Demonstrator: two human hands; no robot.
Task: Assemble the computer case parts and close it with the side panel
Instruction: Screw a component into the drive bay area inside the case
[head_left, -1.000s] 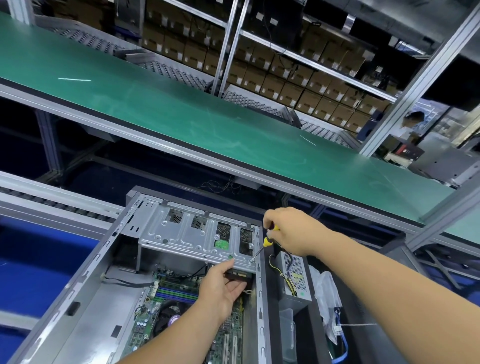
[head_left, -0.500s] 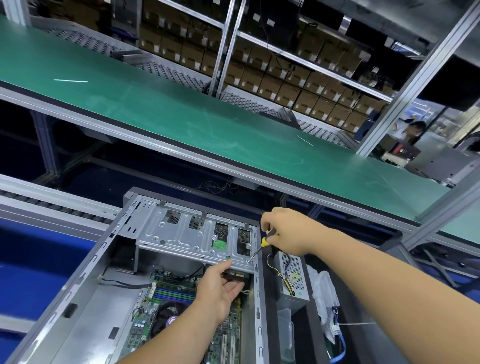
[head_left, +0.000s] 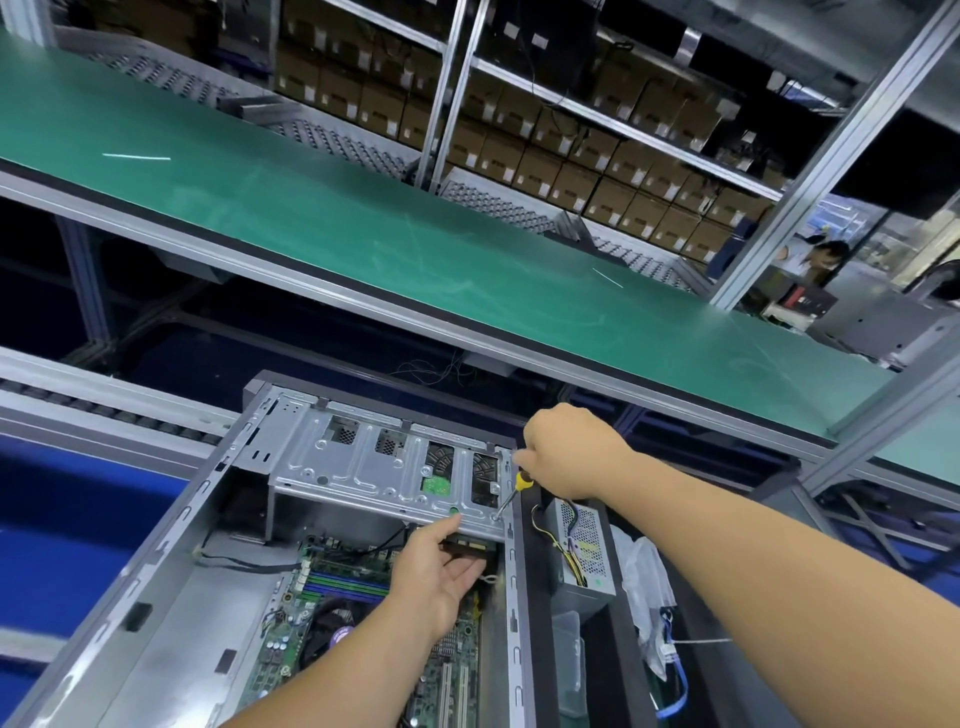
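Open computer case (head_left: 171, 587), drive bracket being screwed down.

Case lay on its side, side panel off, motherboard (head_left: 332, 613) exposed within. Silver drive bracket (head_left: 374, 475) sat across the far end of the case. Right hand (head_left: 566, 449) was curled tight around a yellow-handled screwdriver (head_left: 511, 493), its tip set on a screw at the bracket's near right corner. Left hand (head_left: 436, 577) pinched a dark drive (head_left: 470, 545) under the bracket's near edge, thumb on top. Power supply (head_left: 584, 551) with loose wires and a plastic bag (head_left: 644, 582) sat just right of the case. Green conveyor (head_left: 363, 228) ran beyond.
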